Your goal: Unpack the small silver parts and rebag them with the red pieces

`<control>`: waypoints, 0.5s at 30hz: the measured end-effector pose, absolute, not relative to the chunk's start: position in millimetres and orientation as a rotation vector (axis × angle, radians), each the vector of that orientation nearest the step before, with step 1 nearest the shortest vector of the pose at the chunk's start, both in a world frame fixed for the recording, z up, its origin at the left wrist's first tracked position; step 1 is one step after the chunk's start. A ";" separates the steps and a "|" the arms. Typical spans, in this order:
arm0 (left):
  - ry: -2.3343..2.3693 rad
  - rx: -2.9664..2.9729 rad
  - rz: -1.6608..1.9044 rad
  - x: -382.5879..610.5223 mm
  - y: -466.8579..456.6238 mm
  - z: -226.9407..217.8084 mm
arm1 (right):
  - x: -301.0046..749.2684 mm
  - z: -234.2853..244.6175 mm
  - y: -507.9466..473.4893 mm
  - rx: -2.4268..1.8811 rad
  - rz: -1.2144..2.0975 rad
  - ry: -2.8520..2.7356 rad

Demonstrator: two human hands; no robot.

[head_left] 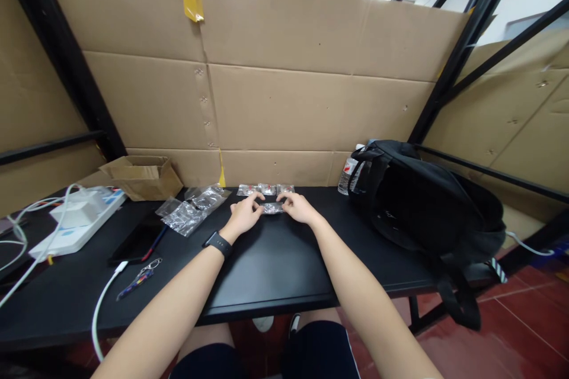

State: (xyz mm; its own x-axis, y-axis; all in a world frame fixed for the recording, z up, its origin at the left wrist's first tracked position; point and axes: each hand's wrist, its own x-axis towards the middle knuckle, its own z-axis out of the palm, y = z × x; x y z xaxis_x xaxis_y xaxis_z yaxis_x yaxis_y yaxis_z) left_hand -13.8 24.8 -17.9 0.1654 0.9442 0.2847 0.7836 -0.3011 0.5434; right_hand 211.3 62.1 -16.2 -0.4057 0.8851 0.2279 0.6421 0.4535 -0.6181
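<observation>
A small clear plastic packet (272, 208) lies flat at the far part of the black table, its contents too small to make out. At its left end my left hand (244, 214), with a dark watch on the wrist, pinches it between thumb and finger. The opposite end is between the closed fingers of my right hand (300, 208). Just behind my hands, a row of similar clear packets (267, 189) with small red marks lies along the cardboard wall. Loose crinkled clear plastic bags (189, 213) are left of my left hand.
On the left are an open brown cardboard box (151, 180), a white power strip (80, 228) with cables, a dark phone (138, 240) and a keychain (140, 278). At right stand a black backpack (427, 201) and a water bottle (345, 174). A cardboard wall (284, 112) closes the back.
</observation>
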 end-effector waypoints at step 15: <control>1.684 2.558 0.541 -5.2 29.7 0.6 | 195.1 -15.7 62.2 -1.175 0.347 -2.389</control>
State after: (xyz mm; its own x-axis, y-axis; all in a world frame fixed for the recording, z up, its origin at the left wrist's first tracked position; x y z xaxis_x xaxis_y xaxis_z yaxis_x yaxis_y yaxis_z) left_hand -5.2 29.7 0.6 0.3532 0.8961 0.2689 0.8850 -0.4132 0.2145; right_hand 195.1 62.2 -15.7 -0.5338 0.7960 0.2852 0.6820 0.6047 -0.4114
